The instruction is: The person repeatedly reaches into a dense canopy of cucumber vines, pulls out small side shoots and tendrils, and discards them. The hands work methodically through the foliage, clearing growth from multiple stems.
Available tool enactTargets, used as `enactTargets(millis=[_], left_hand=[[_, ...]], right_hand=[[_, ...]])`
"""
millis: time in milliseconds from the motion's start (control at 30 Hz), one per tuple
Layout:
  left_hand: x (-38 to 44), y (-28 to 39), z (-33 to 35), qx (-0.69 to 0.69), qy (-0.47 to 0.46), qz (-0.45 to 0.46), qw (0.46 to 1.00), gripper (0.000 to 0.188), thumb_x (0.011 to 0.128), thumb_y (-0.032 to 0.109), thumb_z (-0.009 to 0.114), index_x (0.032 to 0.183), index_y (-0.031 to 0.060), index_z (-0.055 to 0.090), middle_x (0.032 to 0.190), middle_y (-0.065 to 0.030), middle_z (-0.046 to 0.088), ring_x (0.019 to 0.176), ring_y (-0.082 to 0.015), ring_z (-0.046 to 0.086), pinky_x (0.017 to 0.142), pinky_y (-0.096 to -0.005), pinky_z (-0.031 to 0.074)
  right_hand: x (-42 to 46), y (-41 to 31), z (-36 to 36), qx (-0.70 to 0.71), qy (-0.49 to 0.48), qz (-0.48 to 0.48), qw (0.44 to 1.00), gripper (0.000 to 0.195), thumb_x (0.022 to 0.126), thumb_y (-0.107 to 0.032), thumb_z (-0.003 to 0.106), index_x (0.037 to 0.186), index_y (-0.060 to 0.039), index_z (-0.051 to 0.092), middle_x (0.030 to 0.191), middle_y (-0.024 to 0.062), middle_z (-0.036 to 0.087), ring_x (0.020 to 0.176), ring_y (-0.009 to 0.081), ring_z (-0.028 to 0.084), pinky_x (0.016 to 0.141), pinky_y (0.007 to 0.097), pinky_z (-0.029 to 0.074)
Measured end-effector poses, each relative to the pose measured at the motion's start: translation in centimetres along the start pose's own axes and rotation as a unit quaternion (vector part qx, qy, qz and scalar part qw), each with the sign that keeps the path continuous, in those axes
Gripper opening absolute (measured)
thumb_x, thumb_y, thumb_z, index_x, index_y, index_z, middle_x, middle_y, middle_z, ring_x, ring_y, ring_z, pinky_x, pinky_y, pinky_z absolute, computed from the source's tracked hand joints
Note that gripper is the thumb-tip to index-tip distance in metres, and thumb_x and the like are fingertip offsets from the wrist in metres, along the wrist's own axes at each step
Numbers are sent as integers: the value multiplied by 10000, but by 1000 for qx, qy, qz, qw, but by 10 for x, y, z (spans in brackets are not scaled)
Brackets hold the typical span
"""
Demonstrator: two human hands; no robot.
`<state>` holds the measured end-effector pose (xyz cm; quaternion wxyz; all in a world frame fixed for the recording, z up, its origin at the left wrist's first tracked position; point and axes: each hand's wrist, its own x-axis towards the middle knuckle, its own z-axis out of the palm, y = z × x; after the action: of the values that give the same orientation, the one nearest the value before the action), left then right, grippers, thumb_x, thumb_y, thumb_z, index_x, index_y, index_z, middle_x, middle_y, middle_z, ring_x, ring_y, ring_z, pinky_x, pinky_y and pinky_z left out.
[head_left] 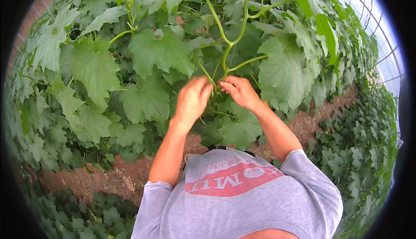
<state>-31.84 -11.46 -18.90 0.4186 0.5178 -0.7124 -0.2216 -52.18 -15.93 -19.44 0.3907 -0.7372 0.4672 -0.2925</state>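
Note:
A thick green vine stem (229, 45) rises before me and forks into leaf stalks. My right hand (240, 90) pinches this main stem between thumb and fingers, just below a side stalk (248, 62). Close by on the left, my left hand (194, 96) is slightly blurred, with its thumb and fingers at a thinner green stalk (206, 72); whether it grips the stalk I cannot tell. A thin pale string runs up beside the main stem. Broad lobed leaves hang around both hands, one large leaf (283, 71) to the right and another (161, 51) to the upper left.
Dense climbing foliage fills the space ahead and to both sides. A strip of brown soil (97, 177) runs behind the row, with lower leafy plants (351, 161) beyond it on the right. A curved metal greenhouse frame (373, 15) shows at the upper right.

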Motion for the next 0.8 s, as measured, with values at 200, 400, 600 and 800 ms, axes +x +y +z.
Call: enactTargets(millis=[200,400,600,800], left_hand=[[51,15,-3,-208,-117,34,971,251,913,-26,603,1164,-18,606,1090,-88,600,877,-159,648,722,-279,547],[43,22,2,-94,-31,24,995,120,864,102,687,867,-17,676,788,-132,642,679,-292,632,640,-375,495],[44,87,-31,69,93,158,981,82,860,60,696,895,-15,695,847,-130,678,736,-245,665,645,-344,521],[114,167,-105,-105,121,88,983,260,920,97,619,1135,-49,612,846,-108,675,615,-122,597,571,-264,479]], right_hand=[[-4,2,6,33,-9,-49,998,264,990,-236,552,1139,-51,667,829,83,686,777,160,644,731,329,511],[-9,3,4,50,5,-51,997,196,967,-183,583,1027,-14,662,816,102,692,743,160,648,698,326,520],[-4,23,8,63,-13,-46,997,240,987,-258,566,1042,-37,643,868,110,659,789,201,617,742,344,494],[0,23,9,-19,33,-110,993,268,997,-270,546,974,-16,630,882,134,667,812,261,650,728,365,508]])
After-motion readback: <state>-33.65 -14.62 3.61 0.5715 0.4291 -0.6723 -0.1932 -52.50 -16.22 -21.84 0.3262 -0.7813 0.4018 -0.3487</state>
